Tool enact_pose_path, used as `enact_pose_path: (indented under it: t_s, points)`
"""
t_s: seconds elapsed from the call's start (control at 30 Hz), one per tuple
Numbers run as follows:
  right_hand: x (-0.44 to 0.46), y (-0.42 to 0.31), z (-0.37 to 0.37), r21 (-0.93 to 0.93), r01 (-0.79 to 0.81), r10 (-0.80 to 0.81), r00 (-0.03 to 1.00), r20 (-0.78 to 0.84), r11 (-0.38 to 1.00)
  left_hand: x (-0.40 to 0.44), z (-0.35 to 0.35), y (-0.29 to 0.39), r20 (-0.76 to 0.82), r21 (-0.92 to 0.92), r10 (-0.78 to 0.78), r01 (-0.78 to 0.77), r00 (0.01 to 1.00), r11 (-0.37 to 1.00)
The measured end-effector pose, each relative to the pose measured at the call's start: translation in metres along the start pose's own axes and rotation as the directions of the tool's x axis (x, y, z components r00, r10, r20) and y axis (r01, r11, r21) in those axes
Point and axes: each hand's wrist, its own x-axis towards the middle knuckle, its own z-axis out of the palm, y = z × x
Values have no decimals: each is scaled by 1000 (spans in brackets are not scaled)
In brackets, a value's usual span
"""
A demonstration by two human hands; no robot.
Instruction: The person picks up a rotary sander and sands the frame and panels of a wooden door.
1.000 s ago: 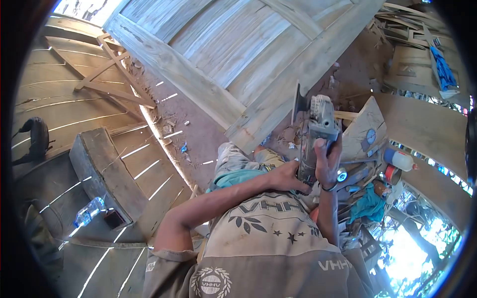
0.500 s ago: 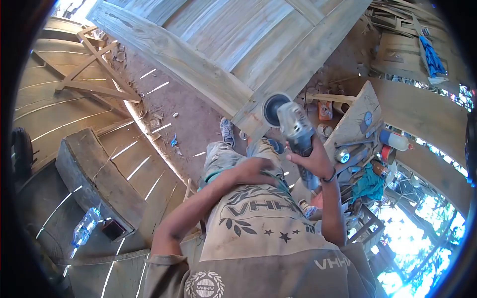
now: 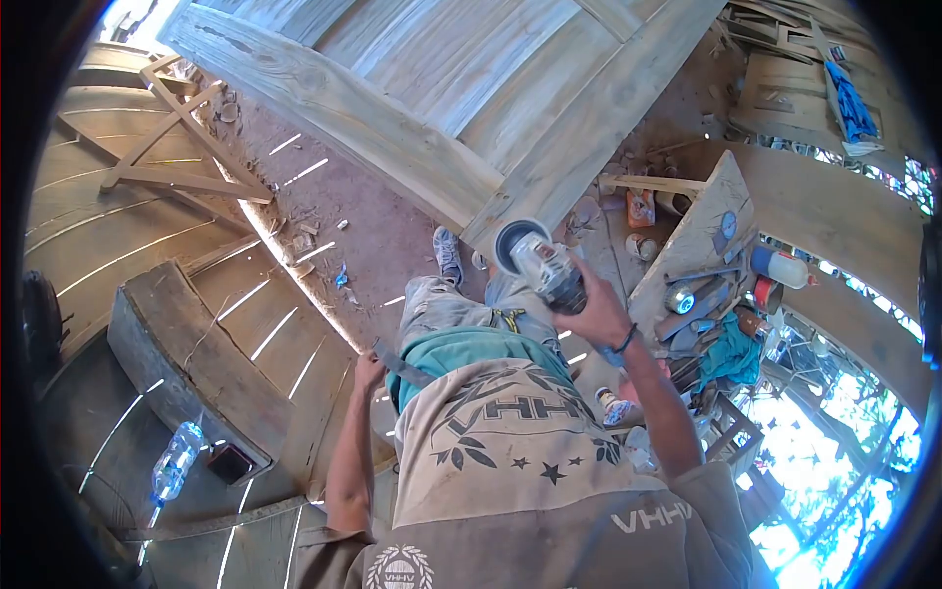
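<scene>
My right hand (image 3: pixel 597 312) is wrapped round the body of an angle grinder (image 3: pixel 549 273). Its round disc (image 3: pixel 514 242) faces the near corner of a large panelled wooden door (image 3: pixel 392 128), close to the edge; whether they touch cannot be told. Down at my left hip, my left hand (image 3: pixel 369 371) is closed beside a grey strip (image 3: pixel 404 368) that lies against the teal cloth (image 3: pixel 481 344) at my waist. What its fingers hold is too small to make out.
On the right, a wooden board (image 3: pixel 702 221) stands by tools, a tin (image 3: pixel 679 298), a white bottle (image 3: pixel 783 267) and teal cloth (image 3: pixel 731 351). A plastic bottle (image 3: pixel 177 461) and a curved wooden piece (image 3: pixel 196 358) lie left. Wooden braces (image 3: pixel 177 128) stand upper left.
My left hand has left the grinder and moved across my waist to my left hip. The grinder has come down and left in my right hand, its disc turning toward the door's corner.
</scene>
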Motion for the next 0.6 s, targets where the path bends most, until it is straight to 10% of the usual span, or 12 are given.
enact_pose_path:
  t_s: [0.3, 0.6]
  points:
    - [29, 5, -23, 2, -27, 26, 980, -196, 1000, 24, 6, 75, 93, -312, 81, -48, 992, 949]
    - [1, -15, 6, -27, -3, 7, 990, 144, 1000, 19, -3, 74, 74, -376, -53, 77, 996, 923]
